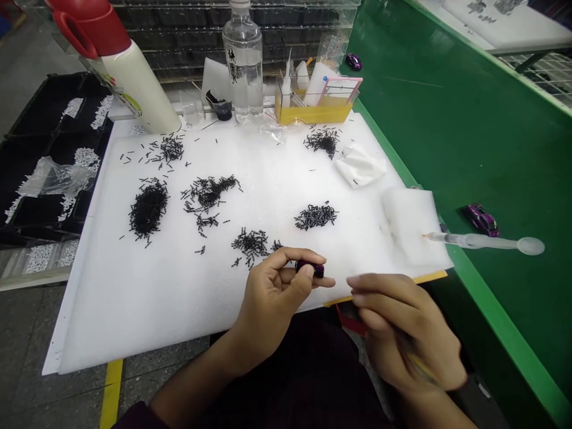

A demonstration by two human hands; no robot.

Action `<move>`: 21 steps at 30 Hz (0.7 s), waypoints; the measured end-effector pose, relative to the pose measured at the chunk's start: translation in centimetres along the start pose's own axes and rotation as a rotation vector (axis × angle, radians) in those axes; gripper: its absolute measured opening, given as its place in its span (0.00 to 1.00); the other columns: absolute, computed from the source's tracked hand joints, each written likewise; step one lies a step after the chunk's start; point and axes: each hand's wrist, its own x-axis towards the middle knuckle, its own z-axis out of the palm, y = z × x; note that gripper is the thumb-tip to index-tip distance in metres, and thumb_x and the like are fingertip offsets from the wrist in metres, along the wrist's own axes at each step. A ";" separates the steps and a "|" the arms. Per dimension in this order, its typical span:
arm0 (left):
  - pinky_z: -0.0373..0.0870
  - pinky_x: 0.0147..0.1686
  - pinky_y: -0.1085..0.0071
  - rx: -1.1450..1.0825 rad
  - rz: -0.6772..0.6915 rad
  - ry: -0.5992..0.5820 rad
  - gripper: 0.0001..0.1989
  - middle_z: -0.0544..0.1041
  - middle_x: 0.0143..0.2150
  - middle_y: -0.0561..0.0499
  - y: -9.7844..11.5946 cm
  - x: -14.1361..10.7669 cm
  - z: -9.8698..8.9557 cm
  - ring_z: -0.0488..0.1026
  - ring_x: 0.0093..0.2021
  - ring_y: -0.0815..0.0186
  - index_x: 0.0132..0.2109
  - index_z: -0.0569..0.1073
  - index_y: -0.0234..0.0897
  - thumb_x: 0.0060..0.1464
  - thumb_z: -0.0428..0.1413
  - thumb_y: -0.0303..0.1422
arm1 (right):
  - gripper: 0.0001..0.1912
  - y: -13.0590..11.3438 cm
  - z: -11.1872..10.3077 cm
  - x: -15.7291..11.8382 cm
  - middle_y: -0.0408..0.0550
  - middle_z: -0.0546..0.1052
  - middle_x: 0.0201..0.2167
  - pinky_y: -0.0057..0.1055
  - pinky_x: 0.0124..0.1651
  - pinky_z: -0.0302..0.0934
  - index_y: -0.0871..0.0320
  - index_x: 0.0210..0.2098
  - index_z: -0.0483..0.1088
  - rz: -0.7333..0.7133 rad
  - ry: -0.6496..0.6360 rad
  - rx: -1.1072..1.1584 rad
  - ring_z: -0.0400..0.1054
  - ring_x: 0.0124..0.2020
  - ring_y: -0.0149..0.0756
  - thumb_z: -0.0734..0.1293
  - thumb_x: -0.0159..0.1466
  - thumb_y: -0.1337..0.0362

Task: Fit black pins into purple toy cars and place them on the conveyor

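Surface: white foam sheet (192,310) on a table, with a green surface (447,137) along its right side.
Purple toy car (318,270): above the near edge of the white foam sheet, held in the left hand (270,298).
Long axis: runs mostly left to right across the view, dipping slightly towards the right; I cannot tell which end is the front.
Place in the grasp: at the fingertips, beyond the palm; the index finger lies along the far upper edge, the thumb tip covers part of the near face, and the right end sticks out past the thumb.
Left hand: pinched closed on the car, with the other fingers behind and below it.
Right hand (406,328): well curled and blurred, just right of the car and apart from it; I cannot tell whether it grips anything.
Black pieces: small sticks in several heaps, 1 heap (316,216) straight beyond the car, another (249,243) to its left.
Other cars: 2 purple ones on the green surface, 1 near (480,220), 1 far (354,61).
Brush (482,241): tip pointing left, over a white foam block (409,217).
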 end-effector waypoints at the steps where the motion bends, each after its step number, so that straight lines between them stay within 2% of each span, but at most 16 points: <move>1: 0.86 0.48 0.71 0.006 0.004 -0.008 0.08 0.88 0.45 0.47 0.1 0.0 0.0 0.89 0.45 0.60 0.46 0.84 0.38 0.69 0.67 0.38 | 0.12 0.0 0.7 0.6 0.53 0.86 0.46 0.36 0.41 0.80 0.58 0.53 0.79 -0.043 0.013 -0.021 0.83 0.43 0.41 0.73 0.71 0.73; 3: 0.87 0.47 0.69 0.005 0.016 -0.033 0.07 0.88 0.46 0.47 0.1 0.1 -0.1 0.88 0.44 0.61 0.47 0.85 0.38 0.69 0.66 0.37 | 0.22 0.2 1.8 1.2 0.55 0.85 0.50 0.36 0.43 0.80 0.61 0.58 0.80 -0.105 0.032 -0.063 0.82 0.45 0.42 0.76 0.66 0.79; 6: 0.86 0.46 0.69 0.006 0.035 -0.052 0.07 0.88 0.48 0.47 0.1 0.1 -0.1 0.87 0.41 0.64 0.48 0.85 0.39 0.70 0.66 0.37 | 0.27 0.8 2.5 1.0 0.56 0.84 0.55 0.38 0.43 0.80 0.59 0.64 0.78 -0.158 0.021 -0.113 0.82 0.47 0.44 0.73 0.68 0.79; 10: 0.85 0.52 0.66 0.064 0.015 -0.088 0.11 0.88 0.52 0.45 0.1 0.0 -0.2 0.87 0.50 0.59 0.51 0.84 0.39 0.72 0.63 0.40 | 0.33 1.6 1.9 0.9 0.55 0.84 0.58 0.40 0.43 0.82 0.58 0.70 0.73 -0.225 -0.026 -0.180 0.82 0.48 0.46 0.68 0.68 0.80; 12: 0.84 0.57 0.64 0.069 0.000 -0.124 0.13 0.87 0.57 0.45 0.1 0.0 -0.2 0.85 0.56 0.57 0.57 0.83 0.41 0.73 0.63 0.41 | 0.34 1.8 1.6 1.2 0.57 0.84 0.57 0.41 0.43 0.82 0.58 0.70 0.73 -0.225 -0.040 -0.166 0.82 0.47 0.47 0.68 0.66 0.82; 14: 0.83 0.58 0.65 0.097 -0.011 -0.127 0.16 0.85 0.59 0.45 0.0 0.0 -0.2 0.85 0.56 0.59 0.62 0.80 0.43 0.72 0.64 0.41 | 0.34 2.0 1.5 1.7 0.56 0.85 0.54 0.41 0.41 0.81 0.56 0.68 0.75 -0.194 -0.047 -0.120 0.82 0.46 0.46 0.69 0.65 0.83; 16: 0.84 0.56 0.67 0.175 -0.006 -0.104 0.16 0.86 0.55 0.46 0.0 0.1 -0.2 0.86 0.52 0.61 0.63 0.80 0.44 0.72 0.64 0.41 | 0.32 1.9 1.4 2.1 0.53 0.86 0.50 0.40 0.39 0.79 0.53 0.66 0.76 -0.146 -0.044 -0.070 0.82 0.43 0.45 0.71 0.66 0.82; 19: 0.85 0.52 0.67 0.273 0.048 -0.089 0.12 0.87 0.44 0.48 0.0 0.2 0.0 0.87 0.46 0.61 0.57 0.82 0.42 0.74 0.61 0.40 | 0.28 1.6 1.4 2.5 0.50 0.86 0.47 0.38 0.37 0.79 0.51 0.62 0.78 -0.062 -0.007 -0.024 0.82 0.40 0.42 0.75 0.66 0.79; 21: 0.86 0.50 0.67 0.286 0.085 -0.099 0.12 0.88 0.44 0.48 0.2 0.3 0.1 0.88 0.45 0.60 0.56 0.83 0.41 0.74 0.61 0.40 | 0.28 1.4 1.4 2.4 0.50 0.86 0.46 0.37 0.38 0.79 0.51 0.62 0.79 -0.044 0.025 -0.014 0.82 0.40 0.42 0.76 0.66 0.78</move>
